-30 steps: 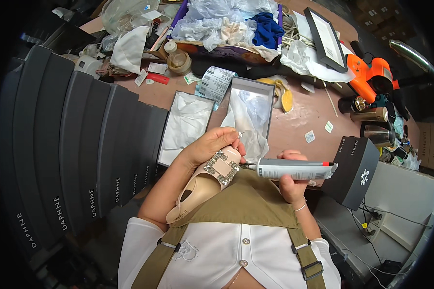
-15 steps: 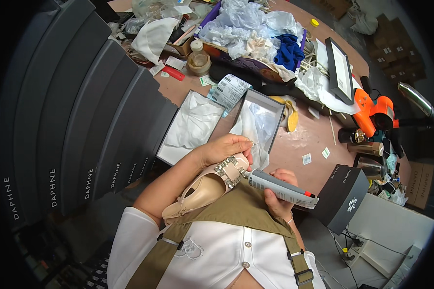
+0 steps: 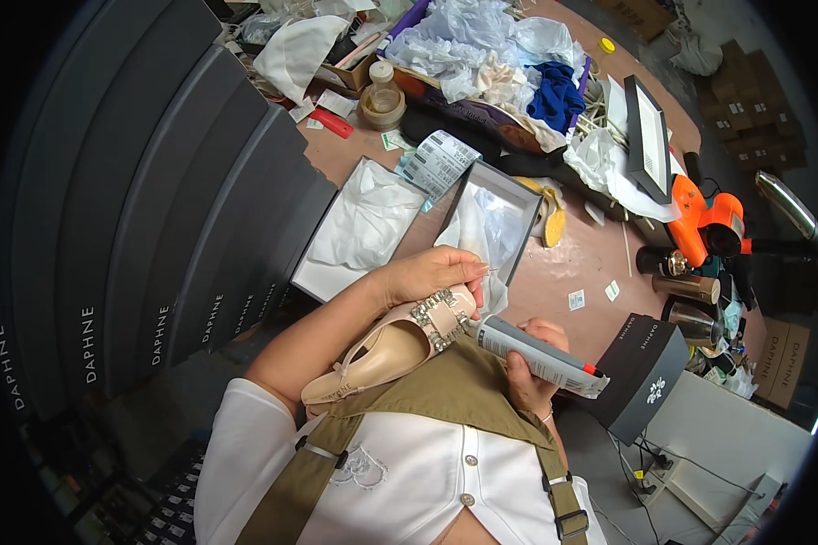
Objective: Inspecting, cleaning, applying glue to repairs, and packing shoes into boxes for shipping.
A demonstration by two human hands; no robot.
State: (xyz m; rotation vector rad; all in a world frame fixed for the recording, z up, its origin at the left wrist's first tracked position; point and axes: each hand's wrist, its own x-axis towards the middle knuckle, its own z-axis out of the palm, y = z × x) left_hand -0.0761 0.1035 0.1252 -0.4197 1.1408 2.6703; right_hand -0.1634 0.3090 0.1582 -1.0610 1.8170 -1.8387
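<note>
A beige flat shoe (image 3: 386,357) with a rhinestone-trimmed strap across its front lies along my left forearm, toe pointing away. My left hand (image 3: 434,274) is closed at the toe, some fingers behind it. Its thumb and forefinger pinch something thin and tiny that I cannot make out. My right hand (image 3: 538,363) grips a grey-and-white squeeze tube (image 3: 541,356). The tube's narrow end meets the shoe beside the rhinestones; its flat end points right. A red and dark tip (image 3: 593,370) shows along the tube's upper edge.
Beyond my hands lie an open shoebox (image 3: 518,238) and a paper-lined lid (image 3: 316,272). Dark shoeboxes (image 3: 168,218) stack up at left; another box (image 3: 634,377) stands right. A plastic-filled carton (image 3: 454,109), label roll (image 3: 438,163), bottle (image 3: 383,100) and orange heat gun (image 3: 695,218) are farther off.
The view has shifted slightly. My left hand and the shoe's toe sit a little farther right in the picture. Both hands keep their holds, and the tube stays against the shoe.
</note>
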